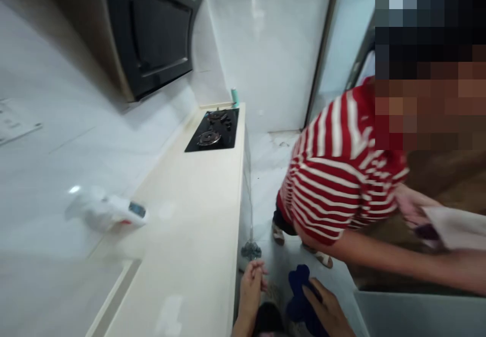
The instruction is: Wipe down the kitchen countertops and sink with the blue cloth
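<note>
My right hand (327, 306) is at the bottom of the view, its fingers closed on a dark blue, soft-looking piece with rounded lobes (299, 301), whose exact kind I cannot make out. Left of it, beside the counter's front edge, is my left hand (253, 279) with its fingers curled in. What it may hold is hidden. Just past its fingertips, a small grey-green, clumped thing (251, 250) shows low by the cabinet front.
A pale counter (190, 215) runs along the left, bearing a black two-burner hob (215, 130), a green can (234, 97) and a white device with a small screen (127, 209). A dark wall cabinet (159, 28) hangs above. On the right, a person in a striped shirt (326, 190) bends over, holding pale cloth (459, 225).
</note>
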The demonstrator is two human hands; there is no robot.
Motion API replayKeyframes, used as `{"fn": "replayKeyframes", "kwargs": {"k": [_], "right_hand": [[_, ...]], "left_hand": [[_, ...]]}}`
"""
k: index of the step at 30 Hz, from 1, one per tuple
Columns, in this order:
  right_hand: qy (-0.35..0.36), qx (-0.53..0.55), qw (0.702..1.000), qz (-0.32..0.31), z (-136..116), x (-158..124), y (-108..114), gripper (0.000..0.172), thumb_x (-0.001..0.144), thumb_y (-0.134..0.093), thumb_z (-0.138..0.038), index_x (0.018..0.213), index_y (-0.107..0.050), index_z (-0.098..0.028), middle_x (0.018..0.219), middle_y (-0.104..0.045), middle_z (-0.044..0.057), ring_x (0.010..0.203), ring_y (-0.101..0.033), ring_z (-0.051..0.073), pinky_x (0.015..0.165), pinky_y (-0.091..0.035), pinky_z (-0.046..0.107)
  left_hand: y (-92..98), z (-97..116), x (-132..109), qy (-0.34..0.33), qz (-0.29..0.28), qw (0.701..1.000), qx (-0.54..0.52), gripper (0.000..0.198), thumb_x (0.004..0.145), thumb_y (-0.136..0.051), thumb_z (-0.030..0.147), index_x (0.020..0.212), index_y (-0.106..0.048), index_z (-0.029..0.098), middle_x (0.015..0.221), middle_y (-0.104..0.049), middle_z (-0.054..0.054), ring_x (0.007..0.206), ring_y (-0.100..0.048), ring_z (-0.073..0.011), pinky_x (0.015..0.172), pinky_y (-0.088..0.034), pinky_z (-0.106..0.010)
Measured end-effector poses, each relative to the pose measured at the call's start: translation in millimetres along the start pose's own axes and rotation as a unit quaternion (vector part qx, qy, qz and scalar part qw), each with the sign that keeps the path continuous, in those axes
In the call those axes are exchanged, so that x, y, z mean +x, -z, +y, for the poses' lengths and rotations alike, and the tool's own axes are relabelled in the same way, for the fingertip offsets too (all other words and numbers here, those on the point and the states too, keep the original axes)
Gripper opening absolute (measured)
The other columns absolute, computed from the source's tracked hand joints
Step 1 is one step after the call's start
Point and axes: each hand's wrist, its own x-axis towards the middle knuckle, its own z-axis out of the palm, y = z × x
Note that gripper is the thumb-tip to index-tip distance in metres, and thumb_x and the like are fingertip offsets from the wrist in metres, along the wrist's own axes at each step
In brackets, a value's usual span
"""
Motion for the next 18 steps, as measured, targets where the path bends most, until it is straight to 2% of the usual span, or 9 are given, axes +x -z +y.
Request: {"fn": "replayKeyframes", "kwargs": {"k": [2, 5, 7, 10, 14, 18], "right_hand": [[0.049, -0.021, 0.998, -0.014, -21.3, -3.3, -7.6, 0.039, 0.067, -0.063, -0.072, 0.085, -0.079, -0.042, 0.101, -0.079, -0.002, 0.115, -0.071, 0.04, 0.1, -0.06, 0.05], [0.114, -0.033, 0.991, -0.063, -56.6, -7.7, -24.4, 0.043, 0.075, -0.062, -0.071, 0.086, -0.078, -0.033, 0.087, -0.076, 0.001, 0.094, -0.074, 0.036, 0.081, -0.064, 0.044], [0.146, -0.026, 0.985, -0.089, -80.6, -10.2, -37.8, 0.047, 0.08, -0.061, -0.072, 0.085, -0.075, -0.027, 0.078, -0.07, 0.002, 0.078, -0.069, 0.029, 0.069, -0.061, 0.037], [0.185, -0.011, 0.976, -0.113, -114.9, -14.2, -63.5, 0.053, 0.083, -0.064, -0.073, 0.083, -0.07, -0.02, 0.073, -0.061, 0.001, 0.069, -0.057, 0.02, 0.062, -0.051, 0.03], [0.197, 0.019, 0.968, -0.156, -154.8, -23.8, -111.8, 0.053, 0.08, -0.072, -0.071, 0.079, -0.064, -0.018, 0.069, -0.051, -0.002, 0.064, -0.043, 0.014, 0.057, -0.039, 0.025], [0.165, 0.112, 0.947, -0.25, -183.8, -26.7, -159.0, 0.047, 0.079, -0.079, -0.063, 0.087, -0.065, -0.019, 0.072, -0.056, -0.002, 0.063, -0.046, 0.013, 0.057, -0.039, 0.024]], "left_hand": [[33.9, -5.9, -27.2, -0.021, 0.066, 0.998, -0.007, 0.057, 0.063, -0.072, 0.069, 0.096, -0.067, 0.023, 0.085, -0.071, -0.004, 0.059, -0.059, -0.0149, 0.059, -0.051, -0.031], [77.8, -27.4, -62.2, -0.022, 0.172, 0.985, -0.006, 0.063, 0.064, -0.069, 0.075, 0.099, -0.068, 0.023, 0.086, -0.072, -0.005, 0.061, -0.061, -0.0181, 0.061, -0.053, -0.035], [97.3, -44.4, -80.1, -0.022, 0.213, 0.977, -0.009, 0.068, 0.063, -0.068, 0.08, 0.098, -0.068, 0.022, 0.083, -0.071, -0.005, 0.059, -0.06, -0.0184, 0.059, -0.052, -0.036], [112.1, -64.3, -102.8, -0.042, 0.232, 0.972, -0.023, 0.072, 0.068, -0.062, 0.085, 0.098, -0.066, 0.019, 0.083, -0.069, -0.005, 0.057, -0.057, -0.0165, 0.057, -0.052, -0.035], [127.6, -85.1, -131.9, -0.034, 0.269, 0.961, -0.05, 0.074, 0.075, -0.054, 0.086, 0.104, -0.064, 0.018, 0.086, -0.068, -0.005, 0.058, -0.057, -0.0153, 0.06, -0.053, -0.034], [150.6, -115.5, -162.9, -0.009, 0.334, 0.941, -0.063, 0.075, 0.076, -0.053, 0.087, 0.108, -0.063, 0.02, 0.089, -0.068, -0.005, 0.057, -0.055, -0.0149, 0.059, -0.052, -0.034]]}}
